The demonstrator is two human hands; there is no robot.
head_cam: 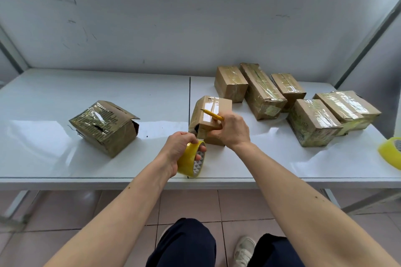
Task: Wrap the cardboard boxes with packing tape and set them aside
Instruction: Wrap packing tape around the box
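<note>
- The left hand (180, 149) grips a yellow tape roll (191, 161) near the front edge of the white table (65, 165); the fingers curl over the rim and a fingertip goes into the core.
- A short strip of tape (200, 136) runs from the roll up to the near end of the small box (209, 119) — it looks tight, and the roll is just below and left of the box.
- The right hand (232, 130) holds this box from its right side, with the fingers bent around the near end. The same hand also keeps a yellow cutter (213, 115) that lies across the top of the box and points to the left. If the blade is out, I cannot tell.
- The small box stands in the middle of the table, on the seam between the two table plates, with shiny tape already on its top.
- At the left, well apart, sits a torn box (104, 127) with a flap open on its right side.
- At the right rear lie five wrapped boxes (263, 93) close together — some are touching.
- A second roll (390, 151) lies at the right edge of the table, cut partly by the picture border.
- Below the table are a tiled floor (188, 204), dark trousers (184, 245) and one light shoe (244, 249).
</note>
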